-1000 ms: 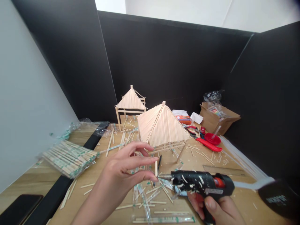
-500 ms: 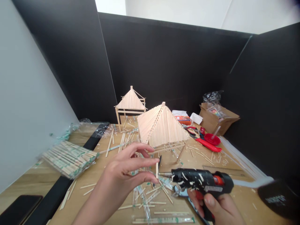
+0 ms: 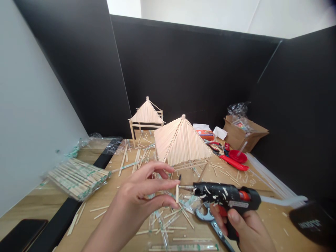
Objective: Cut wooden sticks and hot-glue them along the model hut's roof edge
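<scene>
Between thumb and fingertips, my left hand [image 3: 149, 190] pinches a short wooden stick [image 3: 177, 194] upright. My right hand [image 3: 244, 224] is wrapped round the handle of a black glue gun [image 3: 217, 194] spotted with dried glue. The gun's nozzle points left and meets the upper part of the stick, as far as I can see. Just beyond my hands stands a small stick-built pavilion [image 3: 183, 143] with a pyramid roof. A second one [image 3: 147, 113], partly open at its right side, is farther back on the left.
Bundled wrapped chopsticks [image 3: 78, 176] lie left, above a phone [image 3: 23, 234]. Cut sticks and wrappers litter the table [image 3: 105, 224]. Red-handled pliers [image 3: 233, 162], a red dish [image 3: 238, 155], a cardboard box [image 3: 243, 133] and clear glue sticks [image 3: 273, 180] are right.
The glue gun has risen slightly, and its nozzle has gone from the stick's lower half to near its top. More of the metal tool beneath it shows.
</scene>
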The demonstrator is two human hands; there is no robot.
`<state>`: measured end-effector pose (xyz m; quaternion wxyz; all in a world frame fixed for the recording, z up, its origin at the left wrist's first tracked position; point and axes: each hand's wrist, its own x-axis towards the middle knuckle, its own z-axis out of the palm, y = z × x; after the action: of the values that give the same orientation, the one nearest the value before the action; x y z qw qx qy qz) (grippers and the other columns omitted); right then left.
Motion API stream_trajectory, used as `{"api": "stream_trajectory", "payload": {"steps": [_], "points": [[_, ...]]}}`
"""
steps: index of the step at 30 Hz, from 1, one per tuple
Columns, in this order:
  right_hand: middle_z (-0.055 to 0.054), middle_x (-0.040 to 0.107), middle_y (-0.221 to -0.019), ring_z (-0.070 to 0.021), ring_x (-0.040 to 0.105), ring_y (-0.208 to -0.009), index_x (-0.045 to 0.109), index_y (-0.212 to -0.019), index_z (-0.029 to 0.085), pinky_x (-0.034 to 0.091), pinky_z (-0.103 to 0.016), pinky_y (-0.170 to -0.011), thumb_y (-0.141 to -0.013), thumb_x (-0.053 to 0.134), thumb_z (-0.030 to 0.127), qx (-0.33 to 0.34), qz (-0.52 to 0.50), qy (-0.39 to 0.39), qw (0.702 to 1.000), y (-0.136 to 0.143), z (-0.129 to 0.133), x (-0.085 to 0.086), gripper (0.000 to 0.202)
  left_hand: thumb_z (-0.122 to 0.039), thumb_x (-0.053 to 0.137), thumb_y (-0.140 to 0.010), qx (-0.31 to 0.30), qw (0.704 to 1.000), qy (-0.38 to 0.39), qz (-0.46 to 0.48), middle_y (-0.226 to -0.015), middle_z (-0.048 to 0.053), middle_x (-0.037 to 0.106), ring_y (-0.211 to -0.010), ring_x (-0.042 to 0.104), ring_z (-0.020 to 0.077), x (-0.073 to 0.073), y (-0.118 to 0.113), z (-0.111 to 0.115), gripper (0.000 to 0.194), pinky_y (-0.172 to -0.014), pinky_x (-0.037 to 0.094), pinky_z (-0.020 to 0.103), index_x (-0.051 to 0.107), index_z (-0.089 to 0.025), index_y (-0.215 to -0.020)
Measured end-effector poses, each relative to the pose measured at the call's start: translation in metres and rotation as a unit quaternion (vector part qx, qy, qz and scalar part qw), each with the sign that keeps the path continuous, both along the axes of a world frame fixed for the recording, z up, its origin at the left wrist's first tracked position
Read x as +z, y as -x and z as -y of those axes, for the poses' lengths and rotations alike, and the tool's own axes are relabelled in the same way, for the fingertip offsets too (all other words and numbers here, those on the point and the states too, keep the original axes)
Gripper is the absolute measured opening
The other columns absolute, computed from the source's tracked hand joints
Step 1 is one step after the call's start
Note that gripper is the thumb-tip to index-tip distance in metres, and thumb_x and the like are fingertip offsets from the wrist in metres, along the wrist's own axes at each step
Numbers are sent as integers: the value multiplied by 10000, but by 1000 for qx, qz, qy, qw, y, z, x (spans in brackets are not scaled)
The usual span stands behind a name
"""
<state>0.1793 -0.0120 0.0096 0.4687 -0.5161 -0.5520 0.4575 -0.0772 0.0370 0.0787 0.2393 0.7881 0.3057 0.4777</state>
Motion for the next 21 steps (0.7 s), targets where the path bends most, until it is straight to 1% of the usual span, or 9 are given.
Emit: {"api": "stream_trajectory", "payload": {"steps": [4, 8, 13, 15, 18, 21], "points": [[-24, 521, -518, -156, 490, -533, 604, -581, 181, 401, -258, -534, -834, 505, 699, 4, 3, -10, 1000, -1, 0, 0, 585, -72, 787, -724, -1, 1000, -14, -3, -1090, 18, 664, -841, 648, 114, 1, 0, 1, 424, -696, 558, 203, 739, -339, -1051], [-28, 548, -551, -148, 490, -519, 622, -623, 181, 398, -248, -514, -827, 517, 700, 4, -2, 2, 1000, -2, 1, 0, 568, -49, 778, -725, -2, 1000, -20, -7, -1079, 19, 663, -821, 652, 103, 2, 0, -1, 436, -664, 558, 182, 732, -320, -1064], [-20, 520, -538, -138, 470, -505, 605, -604, 179, 382, -241, -498, -812, 503, 733, 52, -1, 6, 999, -1, 4, 3, 600, -58, 781, -726, 9, 999, -35, -14, -1089, 10, 662, -796, 648, 92, 4, 1, -2, 420, -697, 562, 196, 731, -319, -1051], [-20, 521, -541, -139, 473, -507, 610, -606, 178, 381, -241, -501, -815, 497, 733, 54, 1, 8, 998, -2, 5, 3, 604, -80, 781, -734, 21, 999, -34, -29, -1086, 10, 664, -776, 648, 86, 4, 2, -3, 375, -690, 561, 193, 735, -303, -1032], [-22, 528, -535, -146, 483, -517, 643, -637, 174, 389, -249, -521, -842, 499, 693, 20, -1, -6, 1000, -4, 4, -1, 577, -108, 764, -762, 65, 994, -57, -61, -1075, 21, 669, -817, 663, 115, 0, 4, -6, 294, -679, 560, 215, 735, -275, -1002], [-21, 535, -526, -150, 479, -506, 664, -684, 171, 389, -256, -514, -869, 497, 644, -20, -5, -6, 1000, -9, 2, -7, 535, -125, 720, -810, 165, 975, -102, -105, -1090, 49, 661, -875, 658, 166, -8, 5, -12, 249, -690, 556, 280, 722, -256, -1022]]}}
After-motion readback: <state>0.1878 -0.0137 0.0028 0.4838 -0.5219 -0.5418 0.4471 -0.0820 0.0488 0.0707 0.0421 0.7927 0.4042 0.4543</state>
